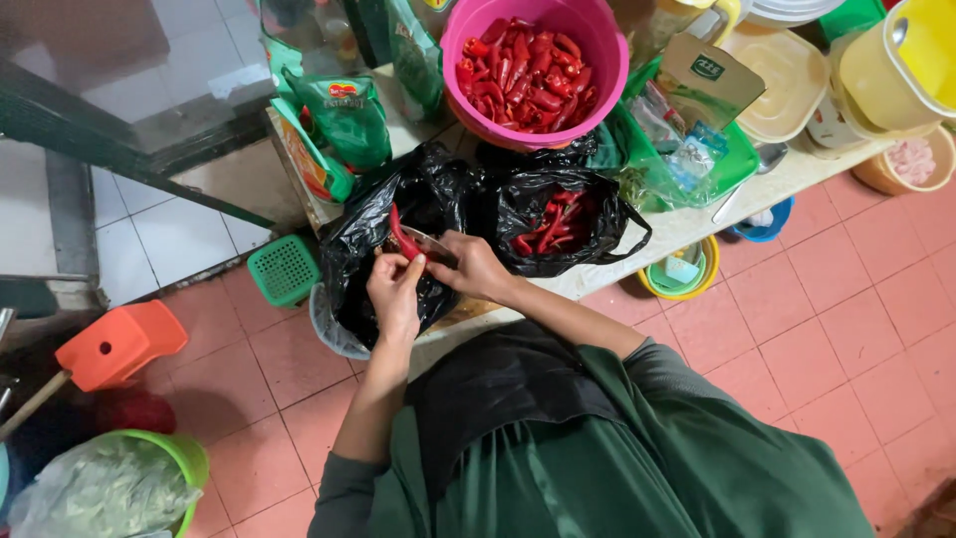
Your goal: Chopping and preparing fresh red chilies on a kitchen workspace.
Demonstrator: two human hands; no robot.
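The red chili (402, 237) in hand is a long, glossy pod. Its long axis runs from upper left down to lower right, the free end pointing up and away toward the black bags, the near end pinched in the left hand (395, 294), whose grip is closed around it. It sits above the open black plastic bag (370, 254) at the surface edge. Just right of it, the right hand (476, 267) has its grip closed on a small knife (431, 240), whose thin metal blade points left and meets the chili (where exactly the edge touches is too small to tell).

The surface (687, 227) is a pale, worn counter, crowded. The floor (846, 299) is laid with square reddish tiles, with white tiles (169, 239) farther left.

On the far left, an orange plastic stool (119, 344) stands on the floor, a green bucket (184, 458) with a crumpled pale bag below it. A small green mesh basket (285, 269) lies by the surface. Green foil packets (344, 120) lean above. A second black bag (558, 224), crinkled and shiny, holds more red chilies. Behind it a round pink bowl (588, 85) is heaped with them. Farther right come clear plastic bags (677, 149), a beige tray (787, 70) and a yellow container (896, 70).
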